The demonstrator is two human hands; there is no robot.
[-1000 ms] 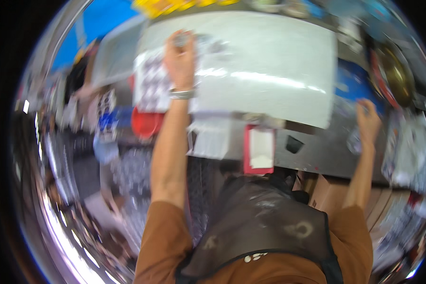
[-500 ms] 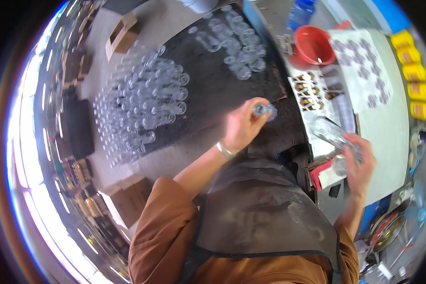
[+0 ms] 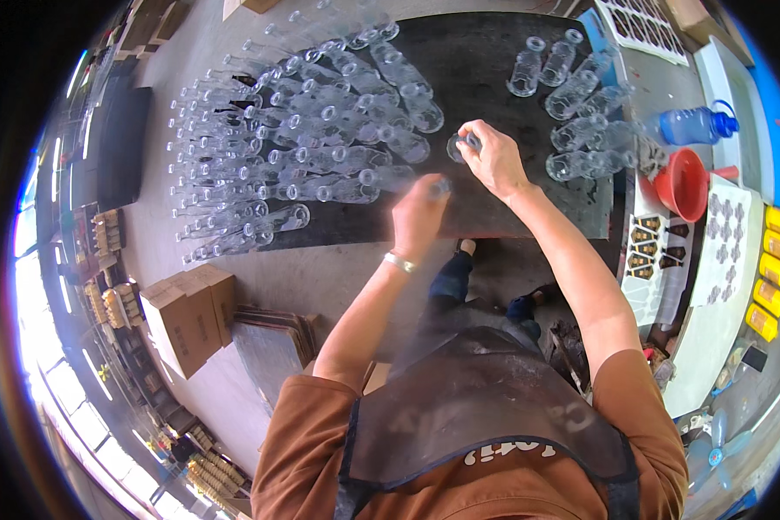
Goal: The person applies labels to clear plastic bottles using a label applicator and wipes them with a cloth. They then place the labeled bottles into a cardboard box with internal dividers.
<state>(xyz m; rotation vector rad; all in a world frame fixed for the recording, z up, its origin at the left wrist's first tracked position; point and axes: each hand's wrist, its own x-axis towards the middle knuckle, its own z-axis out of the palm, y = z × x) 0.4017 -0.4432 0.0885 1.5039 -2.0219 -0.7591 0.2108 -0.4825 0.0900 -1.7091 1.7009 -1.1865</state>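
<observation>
My left hand [image 3: 419, 218], smeared by motion, is closed around a clear glass bottle [image 3: 443, 186] near the front edge of the black table. Only the bottle's round mouth shows plainly; the hand hides the rest. Just beyond it, my right hand [image 3: 497, 163] is closed with fingertips and thumb on another clear glass bottle [image 3: 456, 149] above the table. To the left stands a large cluster of clear glass bottles [image 3: 334, 160], close to my left hand. A smaller group of the same bottles [image 3: 572, 134] stands at the table's right end.
Beyond the black table's [image 3: 485, 104] right end are a blue plastic jug [image 3: 693, 126], a red bowl [image 3: 686, 185] and a white side table [image 3: 700, 347] with dark label-like pieces [image 3: 646, 247]. Yellow packs [image 3: 771, 296] line the far right. Cardboard boxes [image 3: 186, 316] stand on the floor at left.
My right hand has come from the side table, where it held a clear shiny object, to the black table. My left hand has moved slightly left. The view has turned towards the black table.
</observation>
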